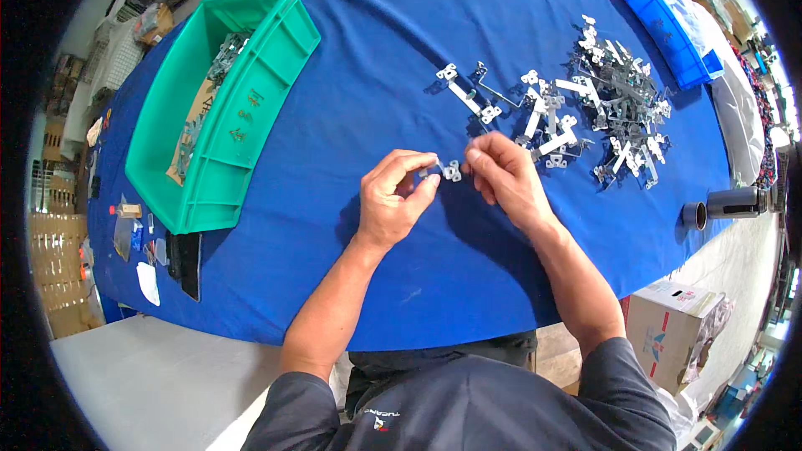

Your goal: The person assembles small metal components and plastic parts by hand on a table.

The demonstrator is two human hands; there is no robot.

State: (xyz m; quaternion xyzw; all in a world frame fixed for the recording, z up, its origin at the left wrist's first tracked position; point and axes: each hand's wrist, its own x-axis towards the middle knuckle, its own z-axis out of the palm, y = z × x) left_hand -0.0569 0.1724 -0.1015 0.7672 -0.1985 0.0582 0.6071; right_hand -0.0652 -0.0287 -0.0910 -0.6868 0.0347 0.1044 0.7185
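Between thumb and fingers, my left hand (391, 199) pinches a small silvery metal bracket (452, 171), whose flat end with holes sticks out to the right. My right hand (508, 179) is just beyond that end, its thumb and forefinger closed together. What it holds, if anything, is too small to make out. Beyond the hands lie a loose long metal bracket (464, 95) and a thin bent metal rod (501, 93). To their right a small cluster of brackets (547, 121) runs up to a larger heap of metal brackets (618, 88).
A green bin (251, 134) with metal parts inside stands at the left of the blue cloth (368, 50). A blue bin (668, 29) is at the far right. A black flask (735, 203) and its cup (694, 215) lie at the right edge, above a cardboard box (660, 330).
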